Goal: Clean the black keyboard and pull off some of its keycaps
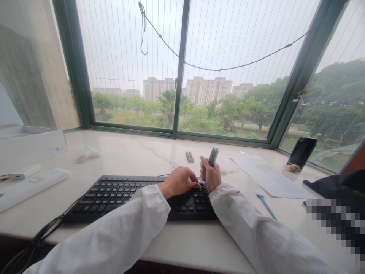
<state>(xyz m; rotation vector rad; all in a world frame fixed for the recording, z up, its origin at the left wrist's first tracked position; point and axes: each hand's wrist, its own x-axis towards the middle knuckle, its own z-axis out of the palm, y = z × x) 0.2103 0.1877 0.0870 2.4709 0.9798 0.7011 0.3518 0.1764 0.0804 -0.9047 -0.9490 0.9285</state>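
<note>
A black keyboard (114, 194) lies on the pale stone-look surface. Over its number pad, near the upper right corner, my left hand (179, 180) has thumb and fingertips brought together; what they hold, if anything, is too small to see. Right beside it, at the keyboard's right end, my right hand (211, 173) is closed around a dark grey, stubby object (213, 156) whose end sticks up out of the fist. The lower part of that object is hidden in my palm. Behind the keyboard sits a small group of loose keycaps (189, 156).
A blue plastic stick (267, 207) and a paper sheet (270, 175) lie to the right. A black cylinder (302, 152) leans by the window. On the left are a white box (34, 144), a white bar (37, 186) and a crumpled clear bag (88, 154). Black cables (54, 224) trail over the front edge.
</note>
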